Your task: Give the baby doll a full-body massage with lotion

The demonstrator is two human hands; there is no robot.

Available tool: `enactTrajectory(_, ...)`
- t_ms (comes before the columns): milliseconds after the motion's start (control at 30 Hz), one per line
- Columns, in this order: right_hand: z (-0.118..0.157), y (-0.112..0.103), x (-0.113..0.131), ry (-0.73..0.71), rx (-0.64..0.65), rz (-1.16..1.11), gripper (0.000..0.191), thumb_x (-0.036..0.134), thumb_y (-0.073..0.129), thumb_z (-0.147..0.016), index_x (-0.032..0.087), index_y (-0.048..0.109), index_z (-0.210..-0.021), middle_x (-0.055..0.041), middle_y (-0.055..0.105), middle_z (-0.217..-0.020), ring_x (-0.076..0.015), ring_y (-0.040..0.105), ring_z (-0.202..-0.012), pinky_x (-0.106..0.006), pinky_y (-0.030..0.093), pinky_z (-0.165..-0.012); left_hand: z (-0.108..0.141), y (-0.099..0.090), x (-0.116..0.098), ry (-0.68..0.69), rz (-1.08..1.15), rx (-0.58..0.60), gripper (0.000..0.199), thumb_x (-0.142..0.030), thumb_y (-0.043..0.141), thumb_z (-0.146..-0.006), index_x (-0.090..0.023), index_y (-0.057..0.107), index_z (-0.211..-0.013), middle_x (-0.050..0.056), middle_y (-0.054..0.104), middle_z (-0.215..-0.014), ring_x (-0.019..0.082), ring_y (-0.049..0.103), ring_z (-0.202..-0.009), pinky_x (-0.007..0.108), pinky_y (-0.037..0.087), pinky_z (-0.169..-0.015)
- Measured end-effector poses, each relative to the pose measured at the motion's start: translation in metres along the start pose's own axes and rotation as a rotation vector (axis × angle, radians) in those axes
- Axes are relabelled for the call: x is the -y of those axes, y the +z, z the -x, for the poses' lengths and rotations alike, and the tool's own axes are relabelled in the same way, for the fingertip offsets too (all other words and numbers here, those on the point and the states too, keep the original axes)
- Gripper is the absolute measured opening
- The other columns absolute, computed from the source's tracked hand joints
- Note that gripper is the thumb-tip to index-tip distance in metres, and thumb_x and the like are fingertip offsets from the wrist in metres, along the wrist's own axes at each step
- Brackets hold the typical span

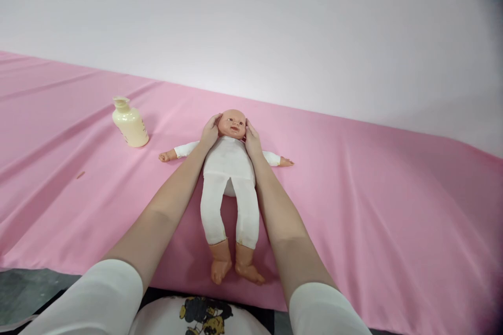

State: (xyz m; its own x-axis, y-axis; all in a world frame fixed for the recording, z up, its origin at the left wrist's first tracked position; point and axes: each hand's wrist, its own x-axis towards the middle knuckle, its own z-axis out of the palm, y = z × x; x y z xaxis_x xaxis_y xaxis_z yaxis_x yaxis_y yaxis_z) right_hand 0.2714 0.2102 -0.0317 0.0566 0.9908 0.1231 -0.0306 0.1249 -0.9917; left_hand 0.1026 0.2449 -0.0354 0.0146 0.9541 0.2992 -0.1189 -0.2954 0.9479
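Your left hand (210,131) and right hand (252,135) flank the head (232,124) of the baby doll (229,159), palms inward, fingers extended rather than closed; how firmly they press, you cannot tell from here. The doll lies face up between your forearms on the pink cloth (353,220). You seem to be at the head-cupping step; the next move calls for even, gentle contact from both palms. The pale-yellow pump bottle (134,128) stands well left of your left hand.

A plain white partition (251,26) rises behind the creased pink tablecloth (393,209), soft light brightening its lower middle. Grey floor (27,293) shows below; beyond the top right corner, I can't quite make out the surface.
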Motion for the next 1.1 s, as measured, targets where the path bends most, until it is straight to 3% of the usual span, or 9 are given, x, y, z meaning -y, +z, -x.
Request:
enactTrajectory(200,0.006,0.005,0.006,-0.028,-0.033,-0.019,0.081,0.062,0.055,-0.087,0.027,0.033,-0.156,-0.0023,0.043,-0.159,-0.0242,0.049,-0.143,-0.046,0.047,-0.116,0.007,-0.004,-0.016,0.009,-0.128,0.057,0.054,-0.043,0.054,-0.092,-0.018,0.047,-0.139,0.013,0.047,-0.154,0.024,0.04,-0.147,0.039,0.031,-0.123)
enactTrajectory(367,0.0,0.002,0.0,-0.054,-0.026,0.011,0.083,0.067,0.05,-0.087,0.025,0.034,-0.156,-0.0048,0.043,-0.159,-0.0262,0.051,-0.141,-0.048,0.047,-0.116,0.007,-0.002,-0.012,0.01,-0.134,0.076,0.056,-0.047,0.051,-0.094,-0.018,0.043,-0.142,0.013,0.04,-0.158,0.022,0.036,-0.149,0.036,0.028,-0.125)
enactTrajectory(500,-0.005,0.0,-0.004,-0.072,-0.03,0.007,0.082,0.05,0.055,-0.086,0.018,0.031,-0.157,-0.0071,0.041,-0.16,-0.0262,0.045,-0.145,-0.047,0.041,-0.12,0.005,-0.003,-0.002,0.038,-0.039,0.069,0.05,-0.048,0.034,-0.1,-0.017,0.047,-0.138,0.013,0.047,-0.153,0.02,0.045,-0.143,0.036,0.034,-0.122)
enactTrajectory(633,-0.003,0.0,-0.002,-0.062,0.009,-0.002,0.088,0.031,0.057,-0.078,0.016,0.025,-0.159,-0.0064,0.037,-0.162,-0.027,0.044,-0.146,-0.046,0.039,-0.122,0.001,-0.005,0.003,0.03,0.012,0.072,0.047,-0.035,0.039,-0.095,-0.017,0.048,-0.137,0.012,0.05,-0.151,0.022,0.047,-0.142,0.041,0.035,-0.121)
enactTrajectory(733,0.001,0.002,0.001,-0.012,0.058,-0.001,0.1,0.023,0.058,-0.072,0.02,0.014,-0.162,-0.0048,0.037,-0.162,-0.0304,0.052,-0.139,-0.053,0.042,-0.119,-0.002,-0.005,0.003,-0.019,0.019,0.077,0.06,-0.02,0.043,-0.082,-0.016,0.045,-0.142,0.011,0.048,-0.154,0.023,0.045,-0.144,0.042,0.036,-0.122)
enactTrajectory(867,0.005,0.004,0.003,0.004,0.054,-0.018,0.099,0.02,0.055,-0.073,0.023,0.011,-0.162,-0.0026,0.036,-0.163,-0.0274,0.054,-0.138,-0.055,0.041,-0.119,-0.002,-0.009,0.004,-0.059,0.004,0.149,0.084,-0.012,0.048,-0.067,-0.013,0.036,-0.15,0.011,0.039,-0.16,0.026,0.039,-0.148,0.042,0.035,-0.123)
enactTrajectory(967,0.004,0.004,0.003,0.008,0.041,-0.027,0.089,0.023,0.05,-0.08,0.022,0.014,-0.161,-0.0025,0.033,-0.164,-0.0243,0.051,-0.141,-0.05,0.041,-0.12,0.001,-0.013,0.007,0.01,-0.026,0.216,0.092,-0.015,0.053,-0.067,-0.016,0.029,-0.155,0.009,0.029,-0.165,0.029,0.029,-0.153,0.042,0.031,-0.125)
enactTrajectory(1100,0.001,0.002,0.002,-0.004,0.004,-0.03,0.083,0.022,0.048,-0.081,0.022,0.023,-0.16,0.0015,0.031,-0.165,-0.0205,0.039,-0.149,-0.042,0.039,-0.122,0.001,-0.017,0.016,0.158,-0.038,0.282,0.102,-0.032,0.068,-0.069,-0.015,0.02,-0.158,0.014,0.015,-0.168,0.035,0.016,-0.155,0.047,0.021,-0.127)
